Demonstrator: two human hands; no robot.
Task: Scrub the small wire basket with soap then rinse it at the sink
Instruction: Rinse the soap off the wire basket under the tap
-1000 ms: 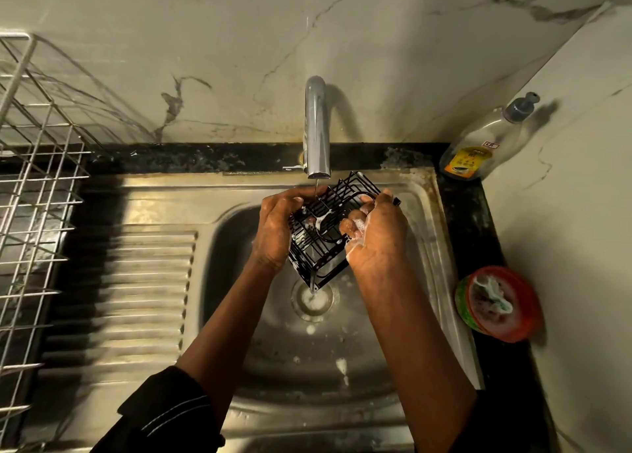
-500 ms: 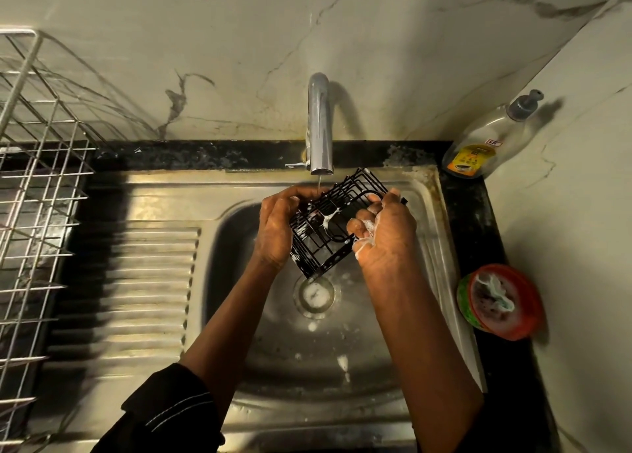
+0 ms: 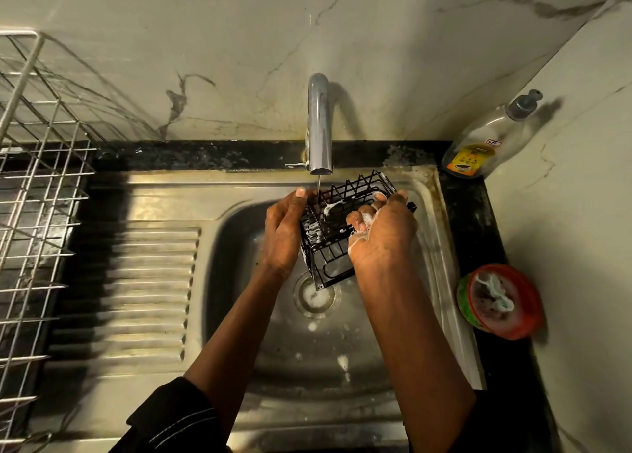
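A small black wire basket (image 3: 337,244) hangs tilted over the steel sink bowl (image 3: 239,281), just under the chrome tap (image 3: 319,124). A thin stream of water falls from the spout onto its upper left part. My left hand (image 3: 284,230) holds the basket's left side, thumb up near the spout. On the right side my right hand (image 3: 381,234) grips the basket, with its fingers curled over the wires and white foam on them. Foam also clings to the wires inside.
A soap pump bottle (image 3: 485,141) stands at the back right corner. A red and green tub (image 3: 499,300) with a scrub pad sits on the black counter to the right. A wire dish rack (image 3: 37,192) stands left of the ribbed drainboard (image 3: 136,292). The drain (image 3: 316,295) lies below the basket.
The basket has turned between my hands, with its open side now more upward and its lower corner dropped toward the drain. Both hands shifted slightly with it.
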